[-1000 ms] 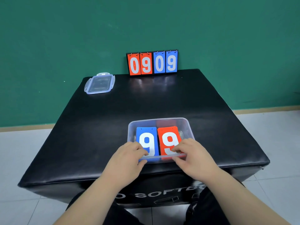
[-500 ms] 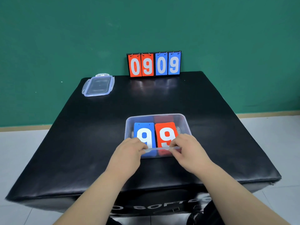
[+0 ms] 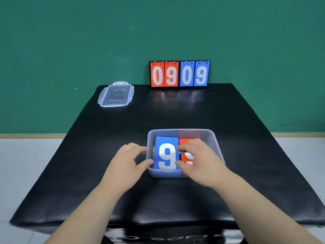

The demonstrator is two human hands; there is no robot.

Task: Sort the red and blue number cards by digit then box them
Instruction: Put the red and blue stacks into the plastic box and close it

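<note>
Off the near rim now, left hand [image 3: 128,161], loosely curled, steadies the clear box [image 3: 181,130] by its left wall; right hand [image 3: 198,161] curls onto the red card [image 3: 186,156], grip unclear.

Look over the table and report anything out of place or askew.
Nothing is spilled or damaged. The blue 9 card and red card lie flat, side by side, in the clear box. Only the lid stands out: it lies off the box at the far left corner of the table, seemingly poking over the edge.
</note>
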